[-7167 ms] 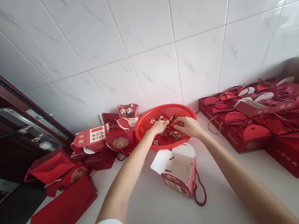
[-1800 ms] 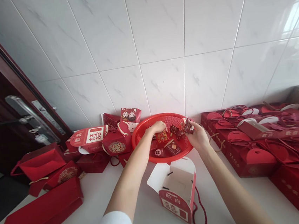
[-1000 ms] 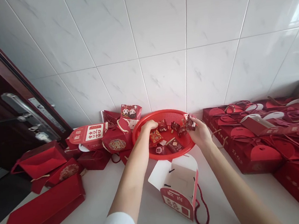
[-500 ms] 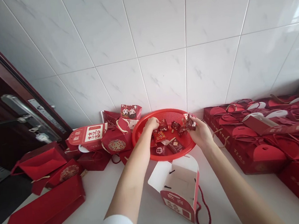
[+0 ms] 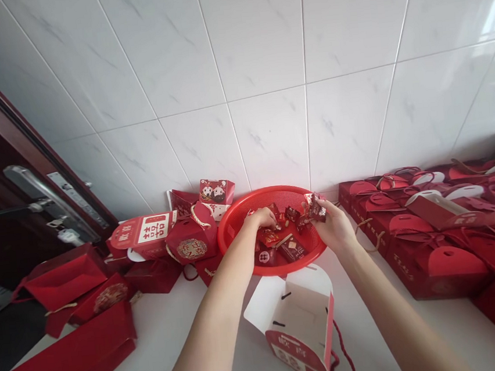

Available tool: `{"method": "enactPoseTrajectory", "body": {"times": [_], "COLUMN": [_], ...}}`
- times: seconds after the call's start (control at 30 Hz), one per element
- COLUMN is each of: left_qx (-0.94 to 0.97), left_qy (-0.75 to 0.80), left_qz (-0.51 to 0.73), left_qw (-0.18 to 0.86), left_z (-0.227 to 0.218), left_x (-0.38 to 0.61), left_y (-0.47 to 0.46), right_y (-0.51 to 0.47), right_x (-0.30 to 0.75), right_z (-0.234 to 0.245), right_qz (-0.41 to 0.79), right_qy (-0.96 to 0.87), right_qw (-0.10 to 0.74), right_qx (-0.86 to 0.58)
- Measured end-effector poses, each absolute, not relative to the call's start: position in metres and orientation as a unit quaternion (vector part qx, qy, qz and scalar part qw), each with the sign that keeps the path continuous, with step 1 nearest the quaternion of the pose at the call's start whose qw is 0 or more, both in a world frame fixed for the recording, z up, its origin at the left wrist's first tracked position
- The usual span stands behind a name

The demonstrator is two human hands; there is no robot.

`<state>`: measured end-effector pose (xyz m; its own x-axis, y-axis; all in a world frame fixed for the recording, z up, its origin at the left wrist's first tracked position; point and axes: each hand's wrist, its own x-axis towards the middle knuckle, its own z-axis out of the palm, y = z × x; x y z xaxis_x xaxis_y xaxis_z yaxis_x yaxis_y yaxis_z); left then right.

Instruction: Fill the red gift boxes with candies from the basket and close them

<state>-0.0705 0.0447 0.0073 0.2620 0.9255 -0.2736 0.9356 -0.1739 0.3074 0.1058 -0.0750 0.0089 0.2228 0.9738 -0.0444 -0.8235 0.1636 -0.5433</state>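
Observation:
My right hand (image 5: 338,226) is closed around several wrapped candies (image 5: 315,208), brown and red, at the right side of a red plastic basket (image 5: 229,225). Inside the basket my left hand (image 5: 263,218) reaches down with bent fingers close together among the sweets; what its fingertips hold is hidden. A flat dark brown packet (image 5: 292,247) and a dark red packet (image 5: 265,256) lie in the basket's front part. In front of the basket stands an open box (image 5: 301,308), white inside and red outside, with a dark red cord (image 5: 344,345) at its right side.
Closed red gift boxes (image 5: 438,254) stand in rows at the right. More red boxes (image 5: 193,237) and a long red box (image 5: 72,360) occupy the left. A tiled wall (image 5: 269,137) rises behind, and a door with a handle (image 5: 34,206) is at far left.
My left hand has moved right and slightly toward me, deeper among the candies. My right hand stays at the basket's right side with its candies. The whole view has shifted slightly.

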Motion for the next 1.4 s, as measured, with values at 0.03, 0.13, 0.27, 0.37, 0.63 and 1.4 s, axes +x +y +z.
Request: {"method": "enactPoseTrajectory", "body": {"times": [0.03, 0.13, 0.27, 0.37, 0.63, 1.4], "left_qx": [0.765, 0.755, 0.725, 0.699, 0.709, 0.758], "left_qy": [0.608, 0.621, 0.650, 0.668, 0.647, 0.592], "left_qz": [-0.002, 0.050, 0.153, 0.198, 0.185, 0.059], "left_qw": [0.213, 0.205, 0.169, 0.163, 0.211, 0.267], "left_z": [0.006, 0.003, 0.006, 0.008, 0.002, 0.019], "left_x": [-0.071, -0.072, -0.076, -0.082, -0.084, -0.074], "left_y": [0.045, 0.046, 0.052, 0.057, 0.062, 0.049], "right_y": [-0.075, -0.073, -0.072, -0.072, -0.071, -0.074], "right_x": [0.106, 0.105, 0.106, 0.107, 0.106, 0.103], "right_z": [0.008, 0.006, 0.004, 0.004, 0.005, 0.005], "right_qz": [0.600, 0.592, 0.589, 0.589, 0.593, 0.569], "right_qy": [-0.163, -0.175, -0.180, -0.188, -0.191, -0.217], "right_qw": [0.747, 0.751, 0.752, 0.749, 0.749, 0.760], "right_qx": [-0.236, -0.234, -0.235, -0.237, -0.227, -0.228]}}
